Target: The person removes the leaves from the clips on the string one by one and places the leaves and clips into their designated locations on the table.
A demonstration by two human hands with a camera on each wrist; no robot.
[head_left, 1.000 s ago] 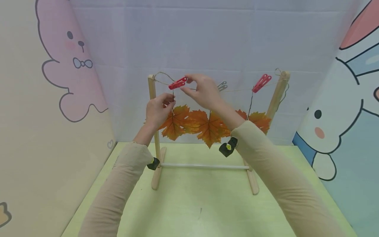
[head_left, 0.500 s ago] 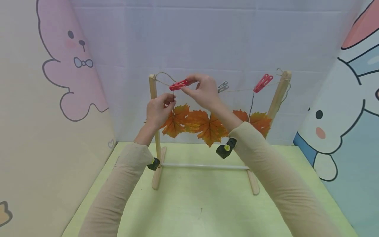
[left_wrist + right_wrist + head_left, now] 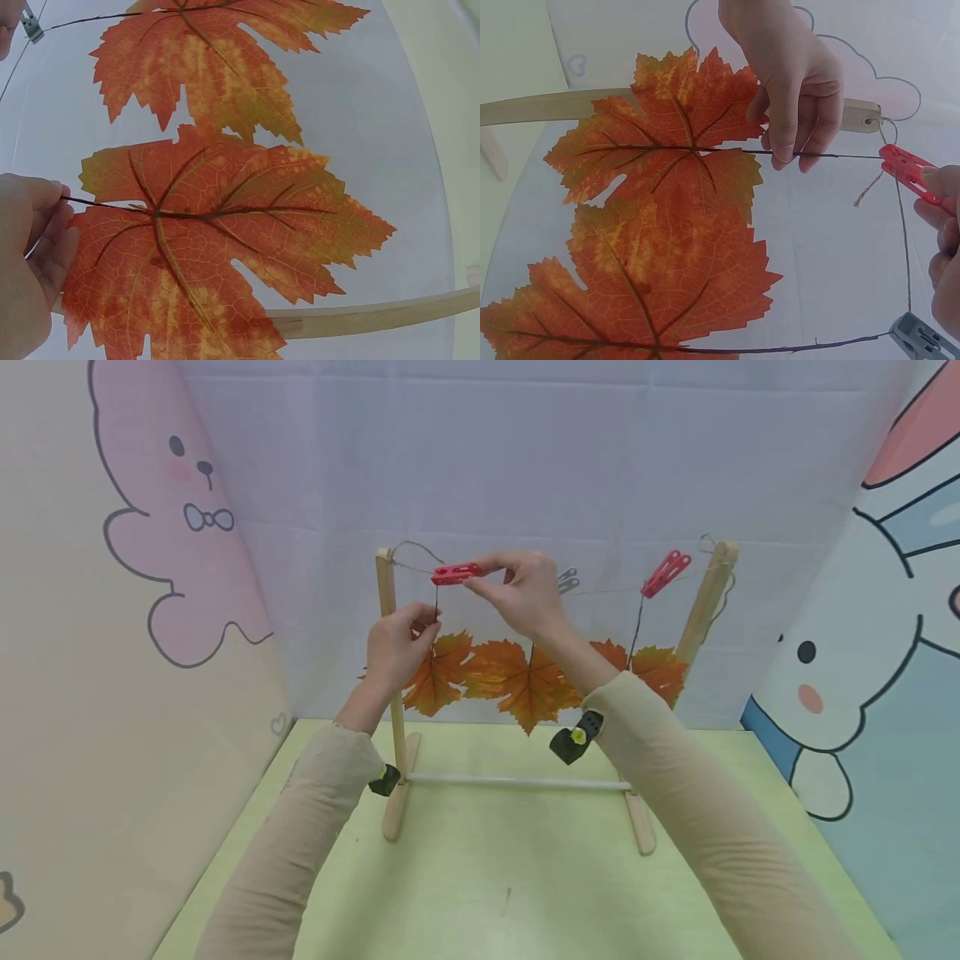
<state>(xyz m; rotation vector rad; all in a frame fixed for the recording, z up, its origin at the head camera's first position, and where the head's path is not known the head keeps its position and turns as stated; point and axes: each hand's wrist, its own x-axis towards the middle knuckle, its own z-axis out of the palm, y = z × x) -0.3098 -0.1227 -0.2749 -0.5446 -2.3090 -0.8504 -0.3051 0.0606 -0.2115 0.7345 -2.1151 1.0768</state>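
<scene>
My left hand (image 3: 399,643) pinches the dark stem (image 3: 825,155) of an orange maple leaf (image 3: 202,232) between thumb and fingertips. The leaf hangs below the string at the left end of a wooden stand. Above it, my right hand (image 3: 525,593) grips the handle end of a red clothespin (image 3: 453,574) between thumb and fingers. In the right wrist view, the clothespin's nose meets both the stem's tip and the string (image 3: 904,240); whether its jaws bite on them cannot be told.
A grey clothespin (image 3: 922,337) holds a second leaf (image 3: 528,685) on the string, partly behind my right hand. Farther right, another red clothespin (image 3: 665,574) holds a third leaf (image 3: 660,672). The wooden posts (image 3: 701,610) stand on the green table (image 3: 465,877), joined by a white rod (image 3: 517,782).
The red clothespin has turned from slanting to nearly level, with my right hand shifting slightly right. My left hand and its leaf have moved a little left and down.
</scene>
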